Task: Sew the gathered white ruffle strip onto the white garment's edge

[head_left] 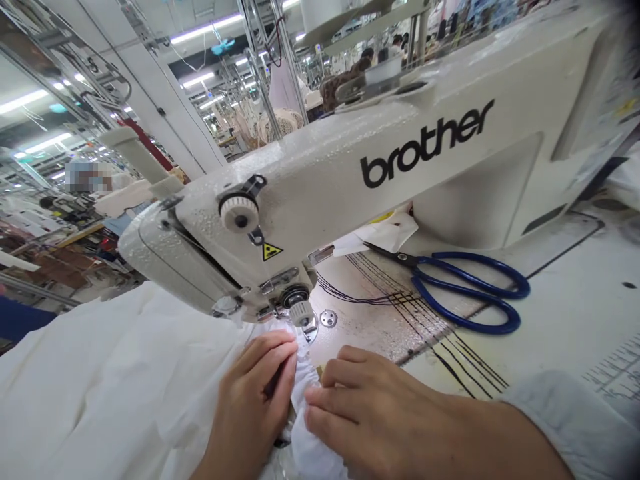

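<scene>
Fabric (100,373) covers scuffed table (575,313) beside scissors (465,293), factory (210,87) beyond

Left hand (255,400), near centre: bare, and the forearm behind it is uncovered down to the lower frame edge. Right hand (370,413), just to its right: bare, wrist uncovered. Sleeve (575,420) on the right arm, near right corner: pale blue-grey soft cloth with a rounded, slightly puffed cuff edge, running out of frame.
</scene>
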`<state>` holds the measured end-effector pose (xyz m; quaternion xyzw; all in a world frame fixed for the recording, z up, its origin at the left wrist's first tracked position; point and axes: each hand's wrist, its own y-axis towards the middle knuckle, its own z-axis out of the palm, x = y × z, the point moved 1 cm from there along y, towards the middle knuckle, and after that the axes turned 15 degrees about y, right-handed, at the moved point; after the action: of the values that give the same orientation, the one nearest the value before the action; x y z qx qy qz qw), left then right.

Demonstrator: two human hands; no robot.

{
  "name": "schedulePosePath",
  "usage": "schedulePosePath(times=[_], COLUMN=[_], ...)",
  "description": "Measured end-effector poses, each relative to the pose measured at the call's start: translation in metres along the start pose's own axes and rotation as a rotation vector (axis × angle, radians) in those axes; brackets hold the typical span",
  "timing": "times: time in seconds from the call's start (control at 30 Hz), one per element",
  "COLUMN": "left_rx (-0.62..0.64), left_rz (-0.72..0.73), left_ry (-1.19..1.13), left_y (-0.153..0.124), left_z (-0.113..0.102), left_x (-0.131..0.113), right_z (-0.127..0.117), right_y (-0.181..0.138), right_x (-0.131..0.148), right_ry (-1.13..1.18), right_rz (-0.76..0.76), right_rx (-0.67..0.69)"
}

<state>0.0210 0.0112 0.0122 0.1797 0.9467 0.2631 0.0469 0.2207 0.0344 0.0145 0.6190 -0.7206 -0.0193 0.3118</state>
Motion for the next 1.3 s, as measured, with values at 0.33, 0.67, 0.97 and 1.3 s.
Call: schedulePosePath(times=[0.33, 0.67, 0.97, 1.3], left_rx=[-0.012, 0.009, 0.059, 0.068], left_rz=[-0.048, -0.054, -0.139, -0.148], left_ry=[0.022, 0.060, 0.054, 0.042], left_y=[0.004, 0.006, 0.005, 0.004], left_z=[0.006, 0.009, 0.009, 0.007], left_x=[0.011, 0.017, 0.025, 0.029], right_z=[0.007, 0.009, 0.009, -0.002], right_y=[0.008, 0.009, 0.010, 0.011], right_x=[-0.014, -0.016, -0.014, -0.013], right_ry=[0.058, 0.059, 0.050, 0.046], right_rz=[0.095, 0.120, 0.087, 0.050], right_rx=[-0.007, 0.013, -0.031, 0.050])
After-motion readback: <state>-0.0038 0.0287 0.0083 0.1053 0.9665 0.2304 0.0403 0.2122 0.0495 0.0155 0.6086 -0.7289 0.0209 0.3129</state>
